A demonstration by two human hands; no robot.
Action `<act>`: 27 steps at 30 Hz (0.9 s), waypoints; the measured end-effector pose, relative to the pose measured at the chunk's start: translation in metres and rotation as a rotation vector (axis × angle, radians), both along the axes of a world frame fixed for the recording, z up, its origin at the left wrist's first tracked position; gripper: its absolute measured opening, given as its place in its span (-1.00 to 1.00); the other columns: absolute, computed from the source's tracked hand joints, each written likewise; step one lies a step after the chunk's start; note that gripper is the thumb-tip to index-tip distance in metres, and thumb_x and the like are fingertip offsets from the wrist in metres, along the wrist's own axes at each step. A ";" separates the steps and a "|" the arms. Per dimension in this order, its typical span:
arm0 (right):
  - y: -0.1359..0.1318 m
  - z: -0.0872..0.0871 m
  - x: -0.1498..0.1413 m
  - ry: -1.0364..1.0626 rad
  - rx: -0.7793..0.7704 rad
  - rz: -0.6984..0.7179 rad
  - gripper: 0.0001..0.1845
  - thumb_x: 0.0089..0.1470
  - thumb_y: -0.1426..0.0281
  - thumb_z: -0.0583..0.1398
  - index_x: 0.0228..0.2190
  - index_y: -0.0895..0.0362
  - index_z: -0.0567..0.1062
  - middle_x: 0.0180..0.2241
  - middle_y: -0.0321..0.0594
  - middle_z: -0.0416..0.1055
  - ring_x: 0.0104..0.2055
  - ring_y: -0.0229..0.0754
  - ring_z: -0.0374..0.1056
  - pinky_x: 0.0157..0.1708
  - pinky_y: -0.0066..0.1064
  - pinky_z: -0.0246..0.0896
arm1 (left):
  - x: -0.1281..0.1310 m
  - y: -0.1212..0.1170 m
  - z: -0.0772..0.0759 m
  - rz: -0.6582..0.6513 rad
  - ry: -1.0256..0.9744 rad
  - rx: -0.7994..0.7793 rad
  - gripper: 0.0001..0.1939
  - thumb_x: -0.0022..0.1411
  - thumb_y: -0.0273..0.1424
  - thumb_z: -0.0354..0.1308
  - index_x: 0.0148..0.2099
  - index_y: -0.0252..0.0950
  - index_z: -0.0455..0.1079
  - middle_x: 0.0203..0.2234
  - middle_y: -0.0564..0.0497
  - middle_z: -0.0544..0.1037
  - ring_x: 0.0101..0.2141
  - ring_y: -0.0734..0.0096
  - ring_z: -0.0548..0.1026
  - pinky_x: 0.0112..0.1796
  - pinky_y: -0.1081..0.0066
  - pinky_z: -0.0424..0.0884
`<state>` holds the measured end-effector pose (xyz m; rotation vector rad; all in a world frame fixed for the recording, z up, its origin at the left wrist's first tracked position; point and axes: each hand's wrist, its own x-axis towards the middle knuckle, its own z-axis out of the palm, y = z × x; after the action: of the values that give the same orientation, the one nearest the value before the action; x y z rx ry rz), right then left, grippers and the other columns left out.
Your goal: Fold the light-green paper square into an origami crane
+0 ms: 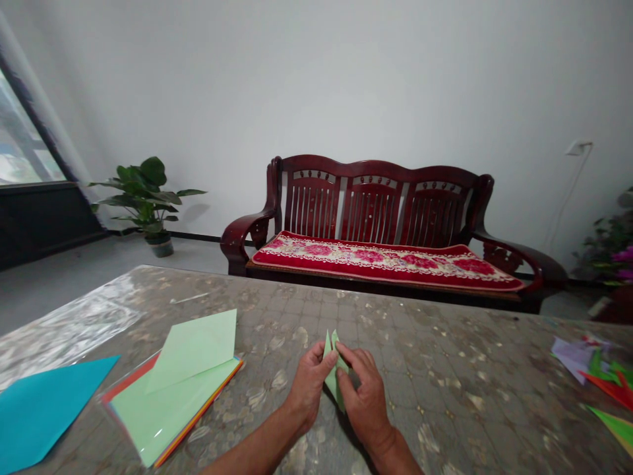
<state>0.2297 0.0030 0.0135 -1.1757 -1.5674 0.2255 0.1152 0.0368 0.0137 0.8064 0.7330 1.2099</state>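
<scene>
A piece of folded light green paper (334, 381) is held between my two hands just above the table, near the front middle. It has two narrow points standing up at the far end and tapers toward me. My left hand (310, 381) pinches its left side, thumb on top. On the other side my right hand (364, 390) grips the paper with thumb and forefinger near the upper points. The undersides of the paper and some fingertips are hidden.
A stack of coloured paper (168, 412) with a loose green sheet (198, 346) lies left, beside a blue sheet (44, 409). Folded paper pieces (610, 376) sit at the right edge. Beyond the patterned table (425, 349) stands a wooden bench (376, 204); a potted plant (153, 198) is back left.
</scene>
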 end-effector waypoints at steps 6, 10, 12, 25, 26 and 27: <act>0.002 -0.006 -0.005 0.153 -0.056 -0.151 -0.58 0.02 0.40 0.21 -0.03 0.12 0.50 -0.36 -0.24 0.49 -0.37 -0.23 0.42 -0.30 -0.43 0.38 | 0.000 0.003 -0.002 0.051 0.016 0.008 -0.57 -0.06 -0.14 0.43 -0.27 -0.33 0.41 -0.44 0.04 0.55 -0.45 0.39 0.50 -0.32 0.41 0.41; 0.004 -0.007 -0.006 0.214 -0.107 -0.163 -0.55 0.02 0.36 0.21 -0.01 0.16 0.50 -0.41 -0.27 0.47 -0.42 -0.25 0.39 -0.32 -0.45 0.37 | -0.002 0.004 -0.003 0.119 0.050 0.019 -0.57 -0.07 -0.14 0.43 -0.30 -0.31 0.37 -0.48 0.09 0.51 -0.47 0.42 0.49 -0.35 0.43 0.40; 0.005 -0.007 -0.006 0.241 -0.137 -0.155 -0.53 0.01 0.36 0.21 0.00 0.17 0.49 -0.43 -0.29 0.46 -0.44 -0.26 0.37 -0.33 -0.46 0.35 | -0.002 0.004 -0.004 0.150 0.091 0.044 -0.59 -0.06 -0.16 0.42 -0.32 -0.31 0.36 -0.49 0.10 0.50 -0.47 0.44 0.48 -0.35 0.44 0.40; 0.008 0.001 -0.002 0.428 -0.345 -0.034 -0.66 -0.04 0.15 0.29 -0.34 0.16 0.60 -0.55 -0.27 0.45 -0.51 -0.22 0.33 -0.49 -0.44 0.29 | -0.005 0.002 0.000 0.223 0.233 0.174 -0.68 -0.05 -0.21 0.38 -0.39 -0.30 0.36 -0.51 0.10 0.47 -0.44 0.43 0.43 -0.33 0.45 0.38; 0.008 0.002 -0.002 0.417 -0.351 -0.032 -0.68 -0.04 0.14 0.29 -0.39 0.16 0.59 -0.55 -0.27 0.44 -0.51 -0.22 0.32 -0.49 -0.45 0.27 | -0.005 0.003 0.000 0.223 0.237 0.180 -0.69 -0.05 -0.23 0.38 -0.39 -0.29 0.37 -0.51 0.10 0.47 -0.43 0.42 0.43 -0.32 0.45 0.38; 0.008 0.003 -0.001 0.400 -0.343 -0.037 -0.70 -0.04 0.14 0.29 -0.44 0.15 0.58 -0.53 -0.26 0.43 -0.48 -0.22 0.32 -0.48 -0.45 0.26 | -0.005 0.004 0.000 0.222 0.244 0.182 -0.70 -0.04 -0.24 0.37 -0.39 -0.29 0.36 -0.51 0.10 0.47 -0.43 0.43 0.43 -0.32 0.45 0.37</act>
<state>0.2290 0.0114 0.0163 -1.3241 -1.1807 0.6828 0.1100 0.0404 0.0136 1.0575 0.9394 1.4071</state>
